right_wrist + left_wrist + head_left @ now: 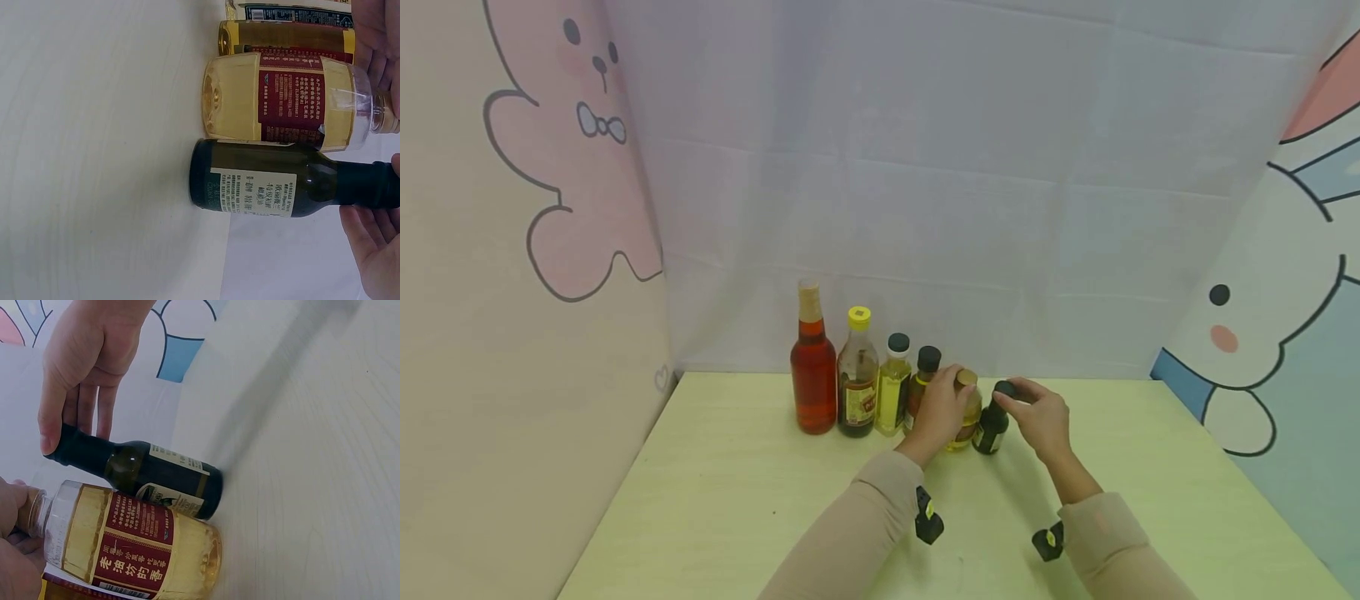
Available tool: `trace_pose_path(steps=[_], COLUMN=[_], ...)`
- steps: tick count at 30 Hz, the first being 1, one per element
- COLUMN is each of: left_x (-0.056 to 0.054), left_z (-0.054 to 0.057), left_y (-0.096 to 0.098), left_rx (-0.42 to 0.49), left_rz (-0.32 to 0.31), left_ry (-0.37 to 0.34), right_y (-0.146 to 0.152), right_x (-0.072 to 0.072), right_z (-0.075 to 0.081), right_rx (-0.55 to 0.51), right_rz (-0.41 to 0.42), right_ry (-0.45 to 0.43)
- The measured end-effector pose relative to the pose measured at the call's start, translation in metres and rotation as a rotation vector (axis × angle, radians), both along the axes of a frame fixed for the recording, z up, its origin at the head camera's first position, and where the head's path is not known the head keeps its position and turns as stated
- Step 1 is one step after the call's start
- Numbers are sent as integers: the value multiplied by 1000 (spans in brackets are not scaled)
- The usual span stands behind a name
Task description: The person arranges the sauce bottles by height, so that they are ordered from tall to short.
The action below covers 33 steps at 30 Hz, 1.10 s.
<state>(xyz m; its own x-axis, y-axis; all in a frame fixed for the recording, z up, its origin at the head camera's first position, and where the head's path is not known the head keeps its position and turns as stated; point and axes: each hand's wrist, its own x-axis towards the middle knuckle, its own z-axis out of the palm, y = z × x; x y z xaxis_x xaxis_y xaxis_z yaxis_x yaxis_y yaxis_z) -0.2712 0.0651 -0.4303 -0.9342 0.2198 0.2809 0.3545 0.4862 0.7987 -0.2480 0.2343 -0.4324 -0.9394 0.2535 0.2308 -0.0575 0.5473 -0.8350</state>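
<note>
My left hand (938, 410) grips the tan cap of a clear bottle of golden oil (134, 540) with a dark red label. Thumb and fingers of my right hand (1041, 418) pinch the dark capped neck of a small dark green olive oil bottle (262, 178) with a pale label. Both bottles stand upright on the table, side by side at the right end of a row. In the left wrist view the dark bottle (165, 475) lies right against the oil bottle. Behind my left hand, a brown bottle with a black cap (928, 358) is partly hidden.
Further left in the row stand a tall red bottle (813, 375), a sauce bottle with a yellow cap (857, 383) and a slim yellow oil bottle (892, 387). The pale table (722, 500) backs onto a white curtain (925, 208). Cartoon-printed walls flank both sides.
</note>
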Motion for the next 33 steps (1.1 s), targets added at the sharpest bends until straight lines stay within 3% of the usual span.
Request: trace_pose_path(steps=[13, 33], left_x=[0, 2], left_z=[0, 0], left_y=[1, 1], left_rx=[-15, 1], left_rz=[19, 13], left_ry=[20, 39], right_y=[3, -3], right_x=[-3, 1], right_z=[-3, -4], right_rx=[-31, -66], right_rz=[27, -5], right_ry=[-16, -15])
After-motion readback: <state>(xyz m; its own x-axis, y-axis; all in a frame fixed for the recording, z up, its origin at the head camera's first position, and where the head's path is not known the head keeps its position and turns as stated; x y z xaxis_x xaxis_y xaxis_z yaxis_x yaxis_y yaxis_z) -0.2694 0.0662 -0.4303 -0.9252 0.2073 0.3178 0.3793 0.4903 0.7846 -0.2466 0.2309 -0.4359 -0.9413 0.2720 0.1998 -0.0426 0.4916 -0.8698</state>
